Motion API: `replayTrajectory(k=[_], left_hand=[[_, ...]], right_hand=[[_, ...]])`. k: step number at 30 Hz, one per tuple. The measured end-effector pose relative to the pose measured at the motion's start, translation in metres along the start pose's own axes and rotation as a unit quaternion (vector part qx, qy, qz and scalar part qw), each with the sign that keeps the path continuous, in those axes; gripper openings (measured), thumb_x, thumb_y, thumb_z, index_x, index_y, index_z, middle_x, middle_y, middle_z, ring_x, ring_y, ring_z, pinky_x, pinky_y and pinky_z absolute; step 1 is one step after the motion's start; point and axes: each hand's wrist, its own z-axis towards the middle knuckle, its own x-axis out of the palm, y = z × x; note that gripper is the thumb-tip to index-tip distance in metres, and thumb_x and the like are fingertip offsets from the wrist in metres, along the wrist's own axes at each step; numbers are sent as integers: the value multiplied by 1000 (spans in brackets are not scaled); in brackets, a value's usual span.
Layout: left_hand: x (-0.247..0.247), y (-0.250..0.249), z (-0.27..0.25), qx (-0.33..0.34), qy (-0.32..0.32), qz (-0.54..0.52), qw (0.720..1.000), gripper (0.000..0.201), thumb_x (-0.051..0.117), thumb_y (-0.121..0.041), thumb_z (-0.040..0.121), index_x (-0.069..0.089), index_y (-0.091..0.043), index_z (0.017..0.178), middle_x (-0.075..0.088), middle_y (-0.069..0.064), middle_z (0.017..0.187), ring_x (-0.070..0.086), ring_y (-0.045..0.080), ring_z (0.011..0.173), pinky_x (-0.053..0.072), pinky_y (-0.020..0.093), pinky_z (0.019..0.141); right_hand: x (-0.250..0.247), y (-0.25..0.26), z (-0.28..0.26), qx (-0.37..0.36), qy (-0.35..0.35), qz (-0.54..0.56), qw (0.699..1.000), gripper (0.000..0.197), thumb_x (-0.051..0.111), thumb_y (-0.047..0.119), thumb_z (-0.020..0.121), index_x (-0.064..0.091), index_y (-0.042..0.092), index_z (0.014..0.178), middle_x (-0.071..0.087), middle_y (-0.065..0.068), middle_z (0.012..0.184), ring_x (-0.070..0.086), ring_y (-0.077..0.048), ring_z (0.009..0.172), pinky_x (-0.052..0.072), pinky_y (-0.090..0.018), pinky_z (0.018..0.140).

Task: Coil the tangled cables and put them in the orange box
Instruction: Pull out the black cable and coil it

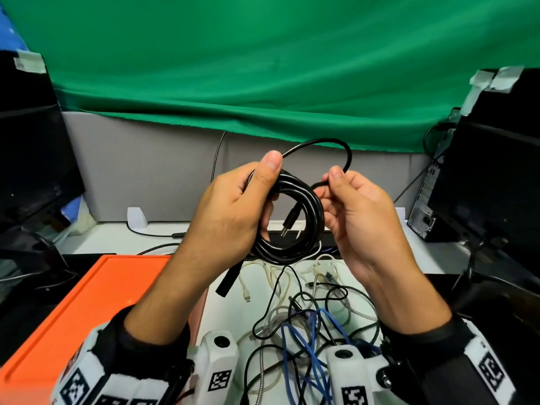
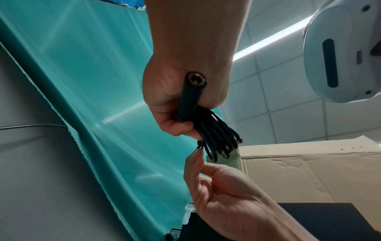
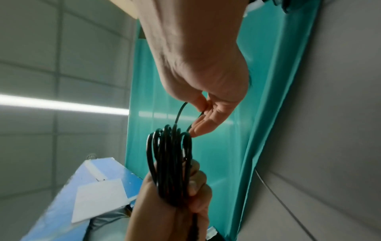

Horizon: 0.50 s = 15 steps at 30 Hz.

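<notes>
My left hand grips a coil of black cable, held up above the desk; the same coil fans out of the fist in the left wrist view, with a thick black plug end sticking out of the palm. My right hand pinches the free loop of that cable between thumb and forefinger, just right of the coil. A USB plug hangs inside the coil. The orange box lies closed at lower left. A tangle of blue, black and white cables lies on the white desk below my hands.
Black monitors stand at the left and right, with a computer tower behind the right one. A green cloth hangs over the grey partition behind. White wrist cameras sit at the bottom.
</notes>
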Motion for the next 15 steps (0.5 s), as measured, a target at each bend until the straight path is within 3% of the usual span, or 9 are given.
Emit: replayTrajectory(k=[5,7,10,13,15], left_hand=[[4,-3,-2,-23,32,-7,999,61,36,-63,96,48,-19,56,51,3,45,49,13,41,38,20,46],[3,-3,-2,-11,3,-3,1000,61,37,-63,98,49,-19,57,51,1,47,49,13,42,39,22,47],[-1,0,2,3,-63,19,998,61,36,-59,102,49,-14,63,52,1,51,53,17,47,43,30,51],[-3,2,3,4,-112,32,993,65,35,-60,102,49,-8,66,52,2,52,54,21,49,44,36,54],[1,1,2,16,-139,62,988,62,36,-60,102,47,-10,67,52,8,55,51,22,51,42,35,53]], right_hand=[[0,-3,1,66,25,86,994,17,51,17,104,56,8,92,66,-1,63,60,-8,49,53,-20,50],[0,-4,-1,110,92,67,987,13,54,15,100,59,7,91,66,-4,67,63,-14,57,56,-23,54],[2,-6,-7,147,189,10,971,8,59,14,82,63,9,85,69,-7,75,67,-17,69,57,-27,61],[5,-9,-9,161,216,11,963,32,50,38,93,65,12,83,68,-10,89,65,-21,83,55,-32,76],[8,-11,-10,186,234,36,954,55,41,62,92,62,13,80,65,-11,95,61,-28,94,53,-47,91]])
